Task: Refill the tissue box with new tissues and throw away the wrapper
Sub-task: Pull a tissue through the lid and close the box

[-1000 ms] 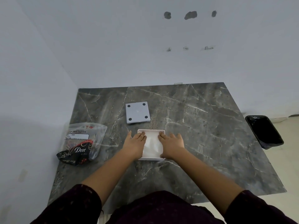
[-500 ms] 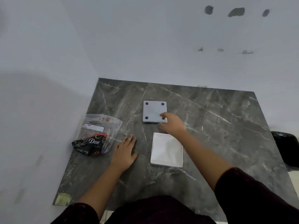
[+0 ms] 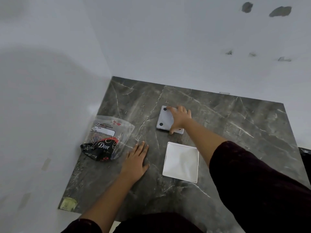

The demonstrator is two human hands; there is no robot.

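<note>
The white tissue box [image 3: 180,161] lies open on the dark marble table [image 3: 235,132], showing white tissues inside. Behind it lies the box's grey base panel [image 3: 164,117] with black round feet. My right hand [image 3: 179,117] lies over this panel, fingers at its far edge and thumb hooked at its near edge, gripping it. The emptied clear and black tissue wrapper [image 3: 107,138] sits at the table's left. My left hand [image 3: 137,161] rests flat on the table just right of the wrapper, holding nothing.
White walls close off the table at the left and the back. A black bin [image 3: 305,158] shows at the right edge, beyond the table. A yellowish sticker [image 3: 68,203] marks the near left corner.
Both hands left the tissue box. My right hand reached back to the grey panel and now grips it. My left hand moved left onto the table near the wrapper. The view swung left.
</note>
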